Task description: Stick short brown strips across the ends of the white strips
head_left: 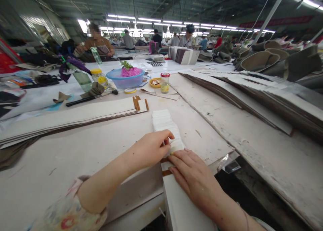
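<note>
A row of overlapping white pieces [165, 121] lies on the pale tabletop, running away from my hands. At its near end my left hand [157, 145] is bent with thumb and fingers drawn together; what sits between them is too small to name. My right hand [190, 170] lies palm down with fingers stretched over the end of a long white strip [180, 204] with brown bands. The strip passes under that hand and hangs toward me past the table edge. The fingertips of both hands are close together.
Stacked white strips [75, 118] with brown ends lie left. Behind are a brush [85, 100], a blue basin [124, 79], a red-lidded jar [165, 83] and a yellow dish [155, 83]. Long layered panels [252, 100] lie right. People work farther off.
</note>
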Action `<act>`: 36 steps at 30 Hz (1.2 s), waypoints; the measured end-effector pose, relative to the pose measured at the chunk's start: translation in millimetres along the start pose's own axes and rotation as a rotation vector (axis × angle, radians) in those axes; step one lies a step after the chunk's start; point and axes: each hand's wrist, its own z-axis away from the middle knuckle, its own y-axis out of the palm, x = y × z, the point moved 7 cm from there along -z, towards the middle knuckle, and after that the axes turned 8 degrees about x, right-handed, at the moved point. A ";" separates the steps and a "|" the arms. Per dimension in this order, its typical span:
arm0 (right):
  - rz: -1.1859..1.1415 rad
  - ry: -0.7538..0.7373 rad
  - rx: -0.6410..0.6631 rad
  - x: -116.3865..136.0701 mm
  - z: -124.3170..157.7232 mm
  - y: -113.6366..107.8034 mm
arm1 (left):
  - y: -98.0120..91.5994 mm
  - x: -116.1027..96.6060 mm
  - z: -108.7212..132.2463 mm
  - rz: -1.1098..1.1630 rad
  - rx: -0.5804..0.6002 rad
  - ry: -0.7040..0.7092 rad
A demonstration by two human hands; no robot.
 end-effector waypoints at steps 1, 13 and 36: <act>-0.002 0.000 0.005 0.3 -1.0 -0.4 | -2.3 -2.9 0.3 0.010 0.027 0.004; -0.011 0.017 -0.026 -1.2 -0.5 -0.7 | 9.8 -16.5 -29.1 0.137 0.151 0.158; -0.107 0.099 -0.047 -6.7 2.4 -3.4 | 25.9 -21.0 -14.8 -0.265 -0.037 0.314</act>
